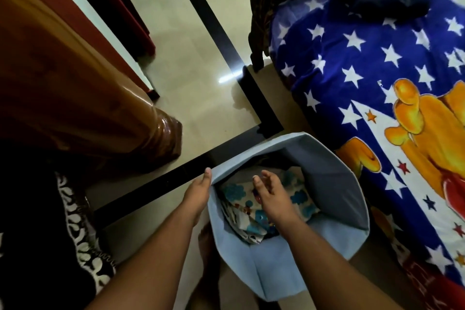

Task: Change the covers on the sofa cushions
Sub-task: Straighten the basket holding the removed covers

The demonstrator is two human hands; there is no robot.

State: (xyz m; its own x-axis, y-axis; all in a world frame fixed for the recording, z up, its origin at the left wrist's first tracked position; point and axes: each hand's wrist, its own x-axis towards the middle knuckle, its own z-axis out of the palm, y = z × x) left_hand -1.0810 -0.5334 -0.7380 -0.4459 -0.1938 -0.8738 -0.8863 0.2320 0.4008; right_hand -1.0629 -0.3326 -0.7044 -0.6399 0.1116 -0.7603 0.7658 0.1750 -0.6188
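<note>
A light blue fabric bag (334, 184) stands open on the floor below me. Inside it lie folded cream covers (241, 199) printed with blue and red shapes. My left hand (198, 194) grips the bag's left rim, thumb on the outside and fingers hidden inside the fabric. My right hand (271, 191) hovers over the bag's mouth just above the folded covers, fingers loosely spread and holding nothing.
A bed with a blue star-patterned sheet (364, 58) and a cartoon bear print fills the right side. A glossy wooden post (141, 133) stands at left, with a black patterned cloth (50, 234) below it. The tiled floor (201, 83) has a black border strip.
</note>
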